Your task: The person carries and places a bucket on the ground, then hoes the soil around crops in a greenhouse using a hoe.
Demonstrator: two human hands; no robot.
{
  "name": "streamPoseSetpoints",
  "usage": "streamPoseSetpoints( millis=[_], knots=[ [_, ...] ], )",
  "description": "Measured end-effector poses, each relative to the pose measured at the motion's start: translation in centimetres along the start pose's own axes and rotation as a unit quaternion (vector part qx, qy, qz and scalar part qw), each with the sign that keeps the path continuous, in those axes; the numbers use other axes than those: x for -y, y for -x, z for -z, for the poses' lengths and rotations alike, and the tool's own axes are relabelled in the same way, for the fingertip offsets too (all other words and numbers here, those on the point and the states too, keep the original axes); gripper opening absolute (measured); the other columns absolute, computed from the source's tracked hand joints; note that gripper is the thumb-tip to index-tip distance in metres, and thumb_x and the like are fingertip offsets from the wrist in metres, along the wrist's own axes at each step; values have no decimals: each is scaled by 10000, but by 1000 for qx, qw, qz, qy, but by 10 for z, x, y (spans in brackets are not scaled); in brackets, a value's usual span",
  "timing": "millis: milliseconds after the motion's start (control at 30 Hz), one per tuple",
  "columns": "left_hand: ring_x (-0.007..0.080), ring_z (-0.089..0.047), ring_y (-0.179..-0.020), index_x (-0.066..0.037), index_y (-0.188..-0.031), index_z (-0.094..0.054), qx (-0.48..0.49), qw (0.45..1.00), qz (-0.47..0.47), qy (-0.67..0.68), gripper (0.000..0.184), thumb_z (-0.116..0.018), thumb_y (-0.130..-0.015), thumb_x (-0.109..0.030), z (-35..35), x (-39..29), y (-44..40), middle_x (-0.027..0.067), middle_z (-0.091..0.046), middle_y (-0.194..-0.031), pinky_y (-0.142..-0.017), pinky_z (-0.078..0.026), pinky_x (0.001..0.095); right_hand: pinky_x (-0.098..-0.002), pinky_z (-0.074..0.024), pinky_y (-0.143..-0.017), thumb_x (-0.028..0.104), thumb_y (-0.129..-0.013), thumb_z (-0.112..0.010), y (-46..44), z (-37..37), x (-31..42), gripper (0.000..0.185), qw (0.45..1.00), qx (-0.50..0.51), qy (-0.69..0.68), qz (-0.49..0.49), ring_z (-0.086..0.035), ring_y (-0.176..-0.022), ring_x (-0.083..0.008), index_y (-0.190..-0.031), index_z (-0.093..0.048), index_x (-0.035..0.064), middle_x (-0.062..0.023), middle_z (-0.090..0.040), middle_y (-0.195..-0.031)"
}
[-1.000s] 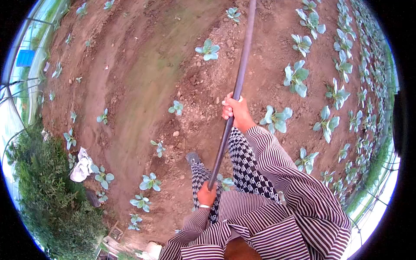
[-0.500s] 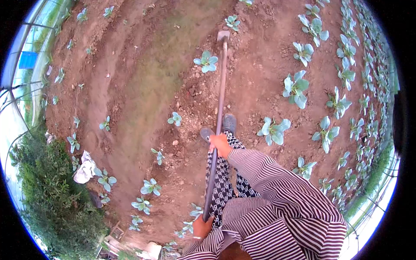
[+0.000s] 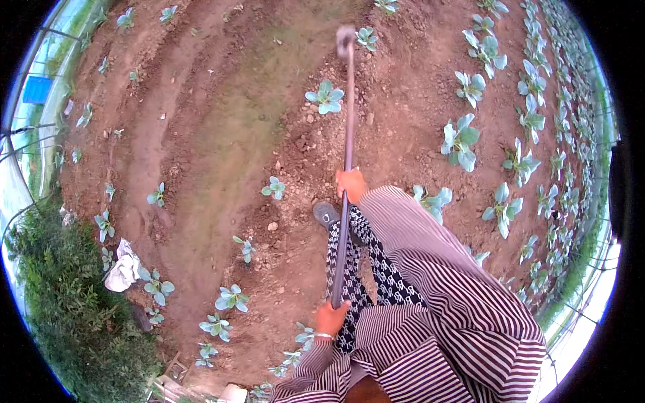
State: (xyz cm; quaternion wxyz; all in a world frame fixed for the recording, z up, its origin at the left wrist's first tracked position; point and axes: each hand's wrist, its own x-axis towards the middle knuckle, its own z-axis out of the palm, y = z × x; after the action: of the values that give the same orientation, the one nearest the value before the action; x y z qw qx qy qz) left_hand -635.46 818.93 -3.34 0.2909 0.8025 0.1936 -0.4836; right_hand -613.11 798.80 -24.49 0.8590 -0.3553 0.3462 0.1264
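Note:
A long-handled hoe (image 3: 350, 121) stretches forward from my body over the brown soil. My right hand (image 3: 351, 185) wraps round the middle of its handle. Near the handle's rear end, my left hand (image 3: 329, 318) is closed on it, a pale band at the wrist. The hoe's head (image 3: 346, 41) is blurred by motion, beside a small leafy seedling (image 3: 366, 38); I cannot tell whether it touches the ground. Another seedling (image 3: 325, 97) grows left of the handle. A grey clog (image 3: 326, 214) shows below my right hand; the other foot is mostly hidden.
Rows of larger leafy plants (image 3: 461, 142) fill the right side. Smaller seedlings (image 3: 232, 297) run along the left of my legs. A white crumpled bag (image 3: 123, 267) lies by a green bush (image 3: 80, 309). Clear sheeting on a frame (image 3: 20, 161) borders the left side.
Both hands have moved forward with the hoe. Its head has shifted farther from me, up beside the far seedling, and its angle has changed. One clog has become mostly hidden.

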Motion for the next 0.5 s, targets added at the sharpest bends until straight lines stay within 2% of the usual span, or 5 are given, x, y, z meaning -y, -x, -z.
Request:
streamPoseSetpoints(
  millis=[67,167,200,300,500],
  knots=[
    [384,-602,-757,23,-912,-591,19,1000,-8,-7,532,-633,-712,-469,-18,44,22,250,-602,-770,-675,-465,438,-321,-359,-302,109,-744,-566,19,3,-31,182,995,-66,54,-55,-446,-344,-167,-607,-510,4,-63,-464,-486],
    [397,-599,-751,12,-885,-588,16,996,72,-55,543,-625,-704,-499,30,25,72,261,-599,-769,-668,-468,459,-327,-354,-297,100,-727,-568,69,-21,-47,175,983,-114,114,-83,-433,-333,-166,-594,-490,17,-59,-461,-488],
    [396,-601,-725,-10,-847,-589,-10,995,59,-83,500,-624,-708,-489,17,67,78,237,-606,-746,-647,-467,476,-321,-346,-308,90,-725,-560,86,-24,-55,161,983,-115,63,-129,-409,-333,-154,-602,-479,25,-38,-431,-481],
    [395,-600,-661,-79,-805,-589,-73,981,121,-132,364,-636,-706,-426,34,68,92,199,-600,-659,-596,-472,478,-297,-322,-356,55,-719,-545,108,-47,-45,129,943,-143,-71,-293,-330,-349,-111,-634,-447,54,24,-326,-471],
    [332,-592,-601,-76,-811,-594,-151,969,86,-174,360,-647,-697,-413,36,4,42,154,-591,-643,-533,-450,429,-281,-309,-367,25,-758,-510,57,-57,39,143,971,-27,-143,-189,-325,-362,-92,-672,-412,85,35,-311,-477]
  ],
)
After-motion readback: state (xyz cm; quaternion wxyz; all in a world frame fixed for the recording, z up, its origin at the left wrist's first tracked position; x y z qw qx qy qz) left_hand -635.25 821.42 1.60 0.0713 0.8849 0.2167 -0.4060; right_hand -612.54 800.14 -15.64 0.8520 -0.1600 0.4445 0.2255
